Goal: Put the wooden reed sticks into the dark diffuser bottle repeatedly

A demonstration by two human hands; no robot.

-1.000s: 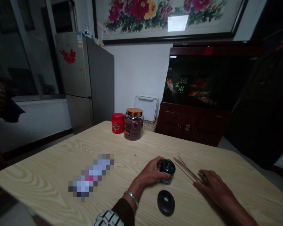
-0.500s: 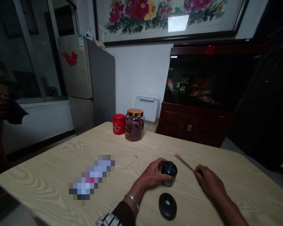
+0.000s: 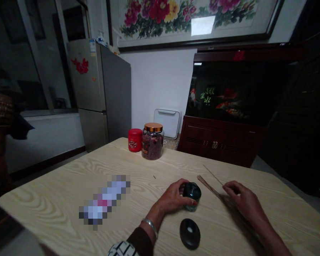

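My left hand, with a silver bangle at the wrist, is wrapped around a small glass jar with a dark teal top, standing on the table. My right hand pinches one thin incense stick between thumb and fingertips, its far end pointing up and left. Under that hand a bundle of incense sticks lies on the tabletop, partly hidden in shadow. A dark oval piece with a pale spot in its middle lies just below the jar.
A red canister and a large jar of dried petals with a copper lid stand at the table's far edge. A blurred-out, long item lies at left. A short brown fragment lies mid-table. Behind are a fridge and an aquarium.
My right hand has risen off the bundle and moved slightly right, lifting a single incense stick away from it. My left hand stays on the jar.
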